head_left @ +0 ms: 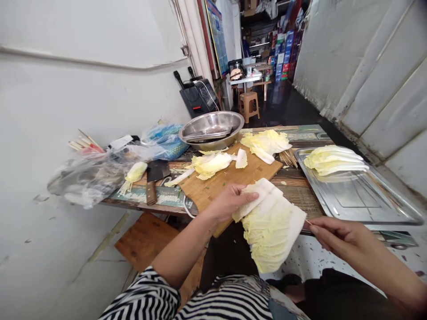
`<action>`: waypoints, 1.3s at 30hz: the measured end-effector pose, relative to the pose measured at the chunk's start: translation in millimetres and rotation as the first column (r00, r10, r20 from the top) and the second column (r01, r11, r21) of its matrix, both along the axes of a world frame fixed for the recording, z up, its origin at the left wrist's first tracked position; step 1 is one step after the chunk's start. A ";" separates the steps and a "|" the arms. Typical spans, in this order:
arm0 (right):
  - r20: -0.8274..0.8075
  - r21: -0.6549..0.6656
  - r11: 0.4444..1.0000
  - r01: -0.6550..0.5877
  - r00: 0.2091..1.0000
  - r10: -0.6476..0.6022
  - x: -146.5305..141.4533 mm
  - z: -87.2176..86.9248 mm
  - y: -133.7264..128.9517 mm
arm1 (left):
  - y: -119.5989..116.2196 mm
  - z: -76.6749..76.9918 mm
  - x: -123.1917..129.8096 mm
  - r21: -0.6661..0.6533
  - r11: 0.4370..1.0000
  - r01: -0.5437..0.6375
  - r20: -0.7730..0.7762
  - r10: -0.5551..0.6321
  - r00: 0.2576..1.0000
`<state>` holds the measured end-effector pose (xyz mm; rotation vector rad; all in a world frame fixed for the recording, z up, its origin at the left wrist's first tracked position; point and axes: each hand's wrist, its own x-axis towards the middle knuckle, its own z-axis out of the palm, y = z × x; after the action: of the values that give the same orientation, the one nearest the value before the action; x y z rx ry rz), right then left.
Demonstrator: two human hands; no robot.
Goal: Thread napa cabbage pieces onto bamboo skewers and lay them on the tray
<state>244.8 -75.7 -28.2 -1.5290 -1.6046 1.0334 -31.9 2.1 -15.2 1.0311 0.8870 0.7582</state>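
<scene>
My left hand [228,202] grips a stack of pale napa cabbage leaves [271,226] by their white stem ends, holding them over the near table edge. My right hand [333,233] pinches a thin bamboo skewer [307,222] whose tip touches the right side of the leaves. More cut cabbage pieces [211,163] lie on the wooden cutting board [213,189]. A pile of cabbage [267,143] sits at the board's far corner beside loose skewers [288,158].
A steel tray [360,198] at right holds skewered cabbage [333,161]. A steel bowl [211,129] stands behind the board. A cleaver [154,178] and plastic bags [90,178] lie at left by the white wall. A stool [249,106] stands in the far aisle.
</scene>
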 end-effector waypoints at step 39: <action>0.678 0.547 0.811 0.207 0.458 -0.575 110.9 -22.0 120.4 | 1.2 -53.1 -27.1 0.590 0.807 -0.031 -0.496 0.392 0.775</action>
<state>355.7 44.7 -50.1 -2.0898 -1.7016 -0.4051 -59.0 3.3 -68.3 1.7763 1.4037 0.9358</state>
